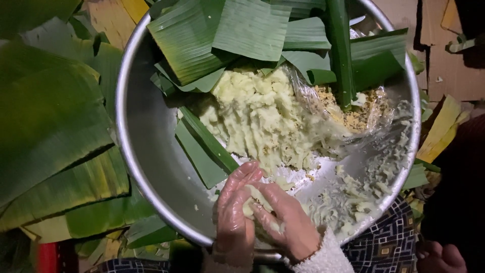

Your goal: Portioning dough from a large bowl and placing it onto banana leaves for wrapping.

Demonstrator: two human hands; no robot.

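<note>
A big round metal bowl (146,167) fills most of the view. Inside it sits a large heap of pale yellow mash (262,119), soft and lumpy. Bits of the same mash are smeared over the right side of the bowl's floor. A clear plastic bag (364,108) lies at the far side of the heap, with a crumbly yellow and brown mix inside it. Cut strips of green banana leaf (222,35) lie over the top part of the bowl, and two narrow strips (204,146) lean down beside the mash.

At the near edge of the bowl, two hands meet. Both wear thin clear plastic gloves. The left hand (235,217) is cupped, with its fingers curled up. The right hand (288,225) presses in against it. Between them they squeeze a small lump of mash (255,202), pale yellow like the heap. The lump sits right over the bowl's near rim, just below the big heap. A fluffy white sleeve (328,255) covers the right wrist.

More wide banana leaves (55,126) are piled outside the bowl on the left. Some yellowed leaf pieces (442,131) lie on the right.
</note>
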